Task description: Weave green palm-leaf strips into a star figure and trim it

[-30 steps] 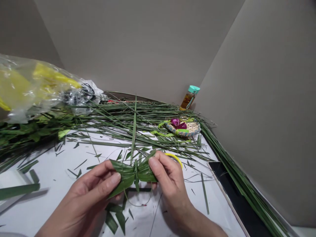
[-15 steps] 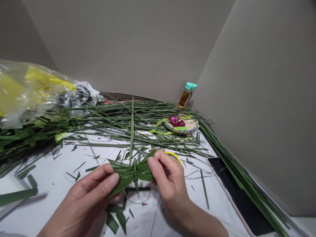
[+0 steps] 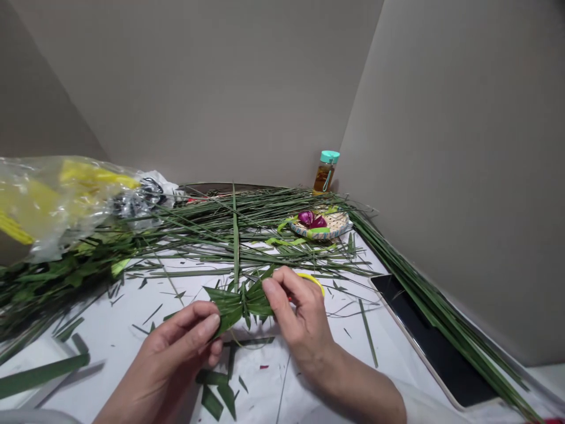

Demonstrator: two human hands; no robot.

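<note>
On the white table (image 3: 110, 330), long leaf strips (image 3: 247, 221) heaped across the back, plastic bag (image 3: 57, 200) far left, dark tablet (image 3: 424, 338) right. Small basket (image 3: 324, 225) and bottle (image 3: 324, 172) in the corner. Front centre: left hand (image 3: 180, 347) and right hand (image 3: 298, 318) each pinched shut on one wing of the folded leaf bow (image 3: 241, 301), held just above the tabletop.
</note>
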